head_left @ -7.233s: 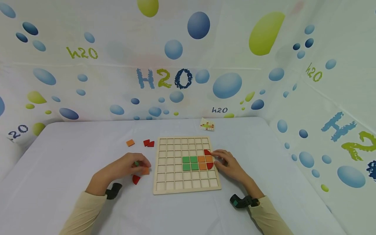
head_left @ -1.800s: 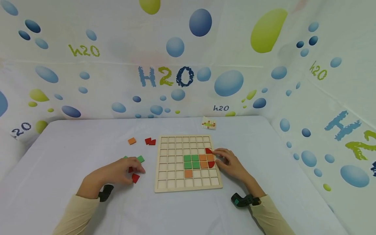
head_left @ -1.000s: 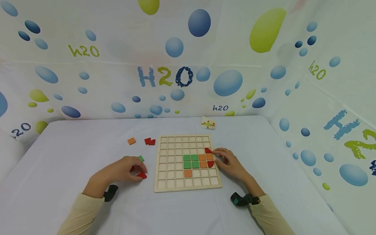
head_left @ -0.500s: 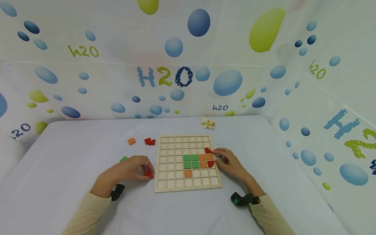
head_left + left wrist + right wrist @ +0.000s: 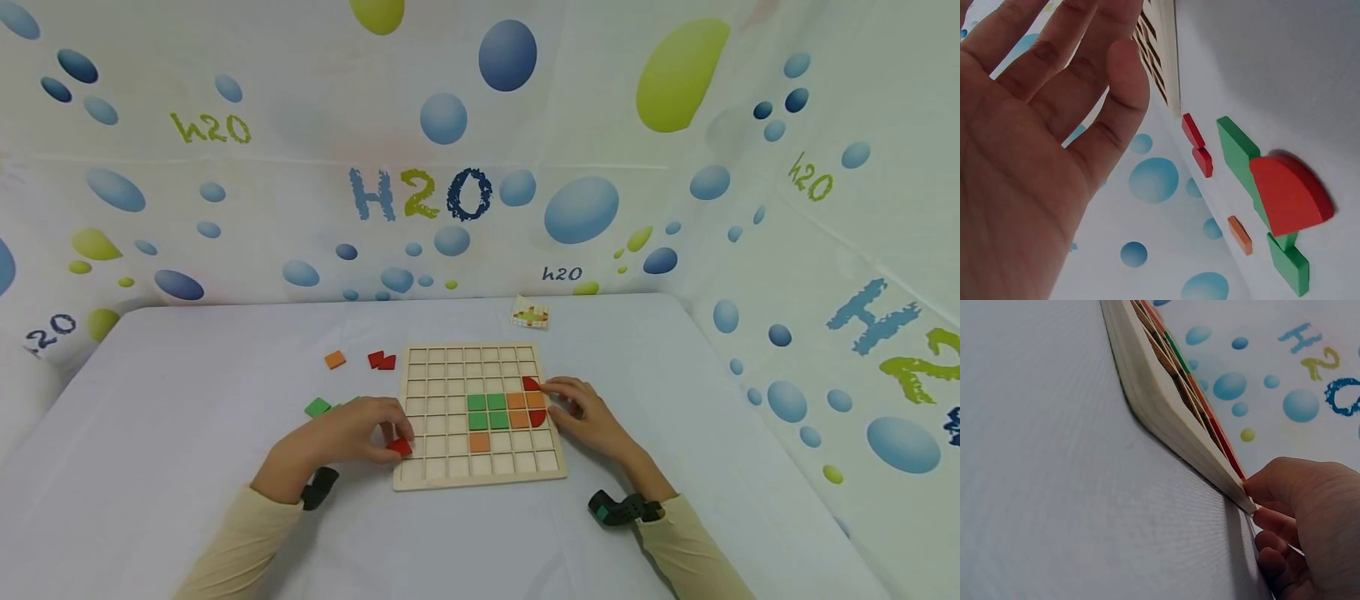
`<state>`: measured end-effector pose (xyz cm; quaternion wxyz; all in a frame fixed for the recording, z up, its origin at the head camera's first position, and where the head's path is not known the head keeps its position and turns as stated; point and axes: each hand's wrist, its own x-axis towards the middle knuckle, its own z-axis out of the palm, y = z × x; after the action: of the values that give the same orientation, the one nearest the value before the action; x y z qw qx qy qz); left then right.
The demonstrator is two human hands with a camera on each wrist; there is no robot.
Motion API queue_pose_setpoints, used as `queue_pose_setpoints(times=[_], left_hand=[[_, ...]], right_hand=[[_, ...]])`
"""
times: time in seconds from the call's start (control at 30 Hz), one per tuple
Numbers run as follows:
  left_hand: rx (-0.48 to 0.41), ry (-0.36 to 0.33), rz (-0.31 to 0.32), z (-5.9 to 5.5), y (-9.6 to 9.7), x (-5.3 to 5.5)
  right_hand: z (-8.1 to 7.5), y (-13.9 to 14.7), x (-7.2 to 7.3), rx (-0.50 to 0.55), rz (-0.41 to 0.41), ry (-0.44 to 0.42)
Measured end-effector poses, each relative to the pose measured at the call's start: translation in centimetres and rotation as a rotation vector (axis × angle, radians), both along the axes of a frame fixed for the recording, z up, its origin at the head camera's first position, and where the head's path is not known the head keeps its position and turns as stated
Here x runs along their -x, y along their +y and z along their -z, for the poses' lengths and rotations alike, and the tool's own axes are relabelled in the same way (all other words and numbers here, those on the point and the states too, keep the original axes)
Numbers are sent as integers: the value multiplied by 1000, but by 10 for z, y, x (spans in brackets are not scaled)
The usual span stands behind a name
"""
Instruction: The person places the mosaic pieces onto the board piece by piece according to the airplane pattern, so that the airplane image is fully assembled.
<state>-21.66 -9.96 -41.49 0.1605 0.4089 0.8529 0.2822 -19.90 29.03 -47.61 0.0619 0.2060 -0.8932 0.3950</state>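
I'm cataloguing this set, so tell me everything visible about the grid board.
The grid board is pale and apparently wooden, roughly square, with a plain rim and thin strips dividing it into shallow compartments. It lies flat on the white-covered table. Four green squares, four orange squares and two round-edged red pieces sit in its middle and right columns. The right grip touches its right edge. The left grip holds one more red piece at its left edge; whether either touches the board is unclear.
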Motion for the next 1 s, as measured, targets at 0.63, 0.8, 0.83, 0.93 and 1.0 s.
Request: queue_pose_setpoints(times=[0.63,0.8,0.83,0.93,1.0], left_hand=[[-19,11,65,-6,32,-4],[-3,10,88,-5,41,-3],[-4,11,93,-5,43,-3],[-1,18,106,-4,48,-3],[-8,18,120,-4,51,-3]], right_hand=[[-1,-1,0,1,5,-2],[0,0,0,-1,5,0],[0,0,0,0,4,-1],[0,0,0,3,4,-6],[0,0,0,3,4,-6]])
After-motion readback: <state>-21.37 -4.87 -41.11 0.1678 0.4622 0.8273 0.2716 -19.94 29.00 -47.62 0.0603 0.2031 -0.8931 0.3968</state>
